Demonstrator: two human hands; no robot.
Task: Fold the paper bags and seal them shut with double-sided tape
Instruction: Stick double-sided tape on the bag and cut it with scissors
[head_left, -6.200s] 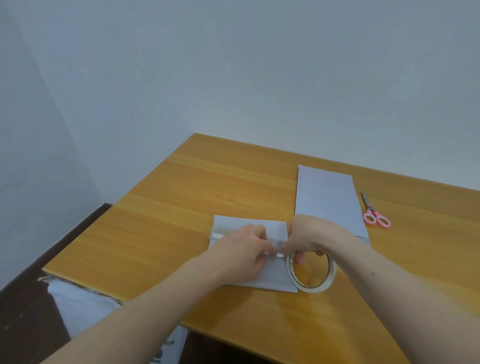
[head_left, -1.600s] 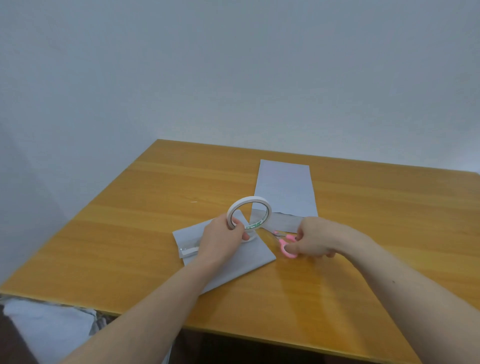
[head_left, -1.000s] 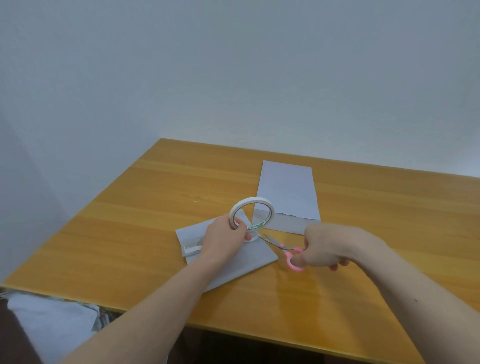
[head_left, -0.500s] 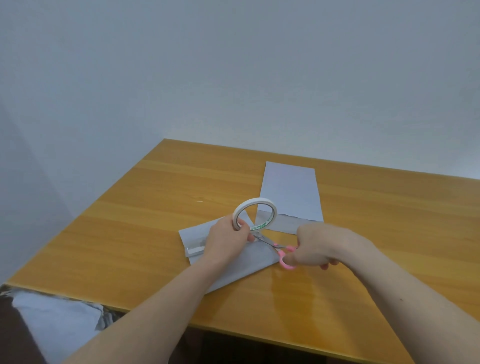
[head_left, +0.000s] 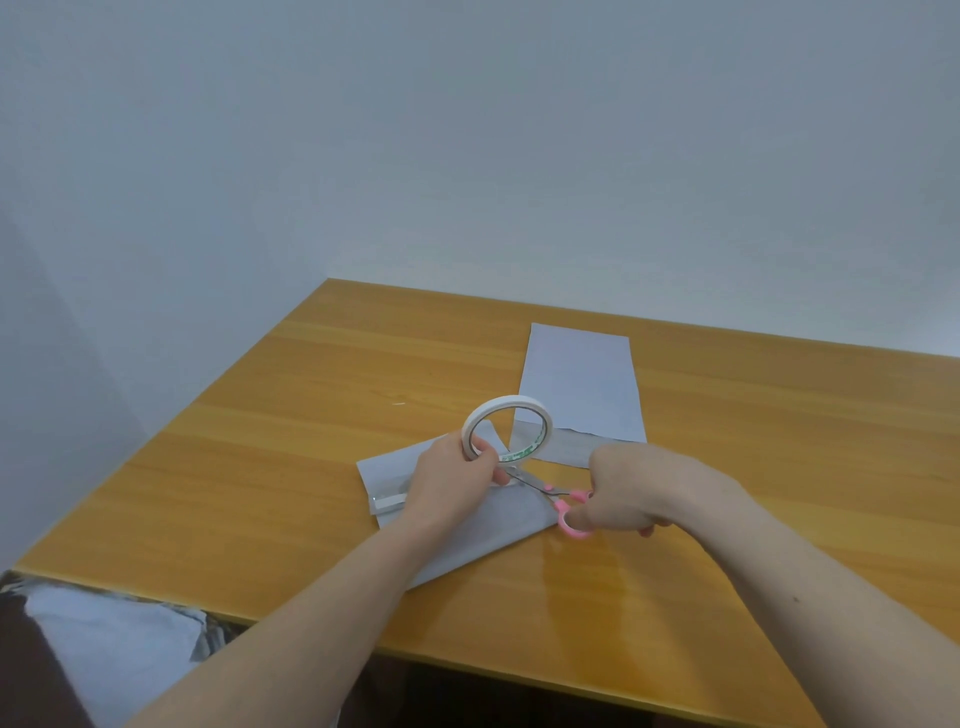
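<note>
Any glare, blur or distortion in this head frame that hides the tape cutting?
Head view: soft even light, a glossy sheen on the table by the right hand; wide-angle bowing at the edges; the scissors and tape roll stay sharp; the left hand covers the cut.

Place: you're at a plain indoor craft or desk corner; home or office, you cannot tell.
Bench (head_left: 260, 493): glossy orange wood, pushed into the corner.
Walls (head_left: 467, 130): bare, pale grey-blue.
Floor (head_left: 31, 691): dark, beside the bench.
</note>
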